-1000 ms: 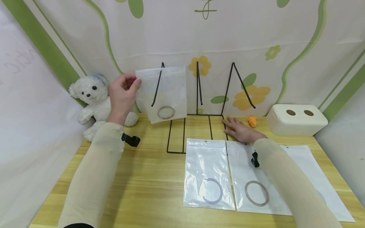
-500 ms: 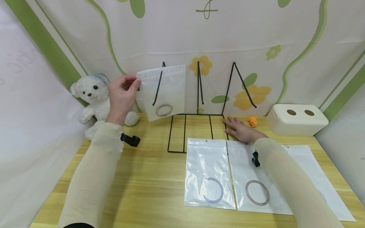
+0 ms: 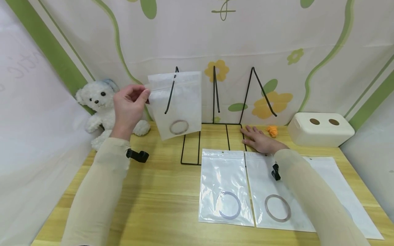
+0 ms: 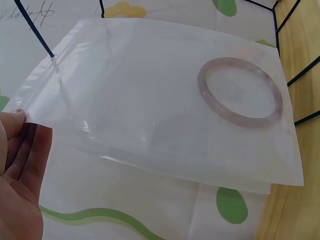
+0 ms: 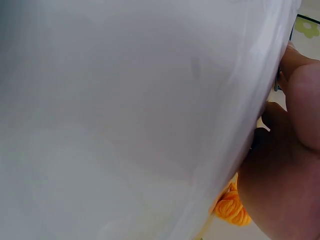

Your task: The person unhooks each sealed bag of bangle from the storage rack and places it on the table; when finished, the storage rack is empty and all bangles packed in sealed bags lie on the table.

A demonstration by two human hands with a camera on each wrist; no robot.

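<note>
My left hand [image 3: 128, 107] pinches the upper left edge of a translucent zip bag [image 3: 189, 102] between thumb and fingers. The bag hangs on the left prong [image 3: 170, 97] of a black wire display rack [image 3: 228, 136]. Inside its lower part lies a pinkish bangle [image 4: 240, 92], large in the left wrist view. Another translucent layer shows behind the bag's lower edge there. My right hand [image 3: 261, 140] rests with spread fingers on the right side of the rack's base. Beneath its wrist lies a flat zip bag [image 3: 257, 186] with a brownish bangle [image 3: 277, 208].
Left of that bag lies another zip bag [image 3: 212, 181] with a lilac bangle [image 3: 231, 205]; a white bag [image 3: 329, 174] is partly under the right sleeve. A white bear [image 3: 103, 99] sits at left. Orange yarn [image 3: 272, 131] and a cream box [image 3: 320, 130] stand right.
My left hand has shifted slightly left and down, still pinching the bag. The bag's lower edge now hangs lower in view. The right hand has stayed in place.
</note>
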